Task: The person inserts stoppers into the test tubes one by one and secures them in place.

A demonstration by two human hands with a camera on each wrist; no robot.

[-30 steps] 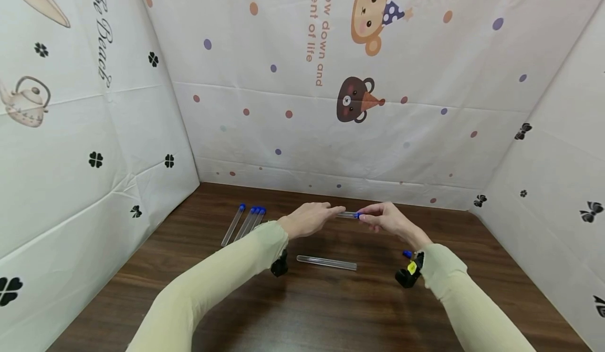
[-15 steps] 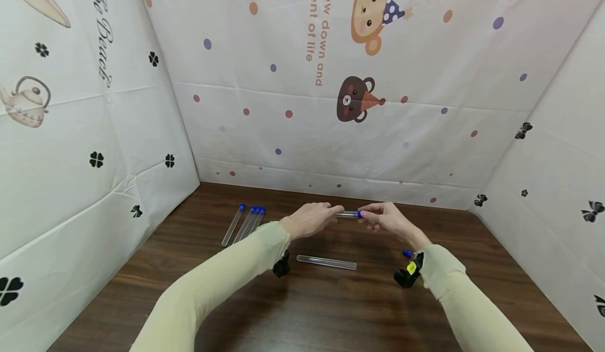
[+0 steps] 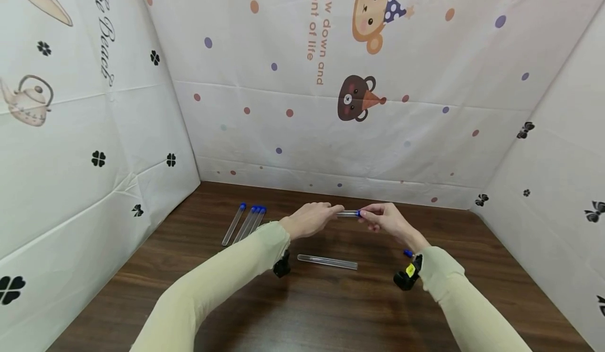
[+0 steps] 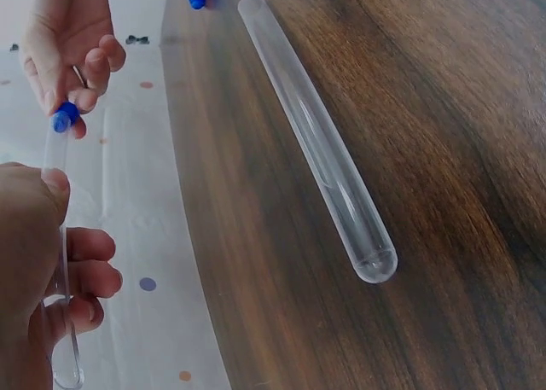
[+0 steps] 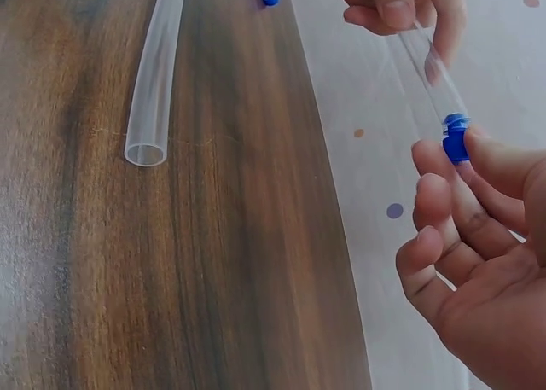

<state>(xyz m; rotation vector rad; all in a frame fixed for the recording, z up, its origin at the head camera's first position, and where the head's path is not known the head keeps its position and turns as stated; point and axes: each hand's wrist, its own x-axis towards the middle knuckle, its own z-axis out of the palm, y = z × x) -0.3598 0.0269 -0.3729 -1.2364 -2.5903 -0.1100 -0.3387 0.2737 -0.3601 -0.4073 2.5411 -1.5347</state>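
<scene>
My left hand point(image 3: 312, 219) grips a clear test tube point(image 5: 439, 83) along its body, thumb on one side and fingers curled round the other. At the tube's mouth sits a blue stopper point(image 5: 455, 141), which my right hand point(image 3: 388, 219) pinches between thumb and fingers. In the right wrist view the stopper's narrow end meets the rim; how deep it sits is hard to tell. The tube is held nearly level above the back of the table. Nearer the front lies an uncapped test tube point(image 3: 327, 261), its open mouth showing in the right wrist view.
Several test tubes point(image 3: 233, 226) with blue stoppers lie at the back left of the wooden table point(image 3: 312, 310). One loose blue stopper point(image 3: 408, 253) rests near my right wrist. Printed white cloth walls point(image 3: 264, 131) stand at the back and both sides.
Both hands stay almost in place around the tube and its stopper. The tube and my right fingers shift only very slightly.
</scene>
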